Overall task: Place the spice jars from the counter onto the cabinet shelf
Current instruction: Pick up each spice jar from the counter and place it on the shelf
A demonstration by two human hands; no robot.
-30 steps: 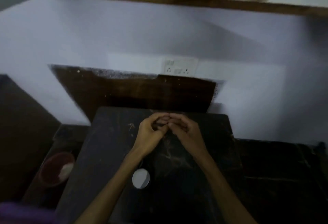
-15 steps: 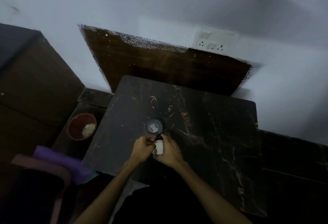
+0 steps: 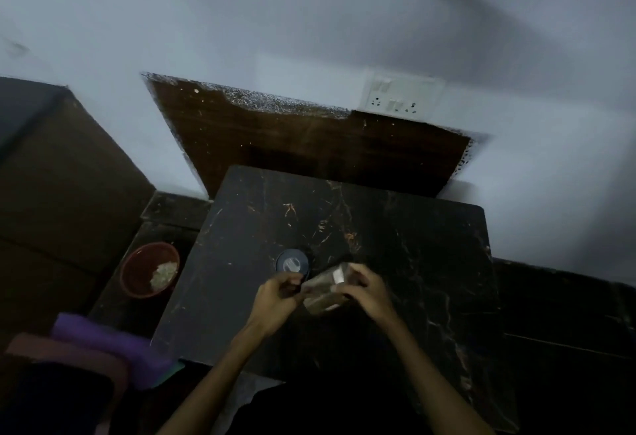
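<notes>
A clear spice jar point(image 3: 325, 291) with brownish contents lies tilted between my hands, just above the black marble counter point(image 3: 413, 262). My right hand point(image 3: 366, 288) grips its right side. My left hand point(image 3: 277, 297) pinches its left end with curled fingers. A second jar with a dark round lid point(image 3: 292, 261) stands on the counter just behind my left hand. The shelf is out of view.
A red bowl point(image 3: 149, 269) with pale grains sits on the lower ledge to the left. Purple cloth point(image 3: 110, 345) lies at the lower left. A dark cabinet point(image 3: 62, 176) stands on the left, and a wall socket point(image 3: 399, 99) sits above the brown backsplash.
The view dropped from the shelf to the counter. My hands came down from mid-counter, took hold of the jar and now lift and tilt it between them.
</notes>
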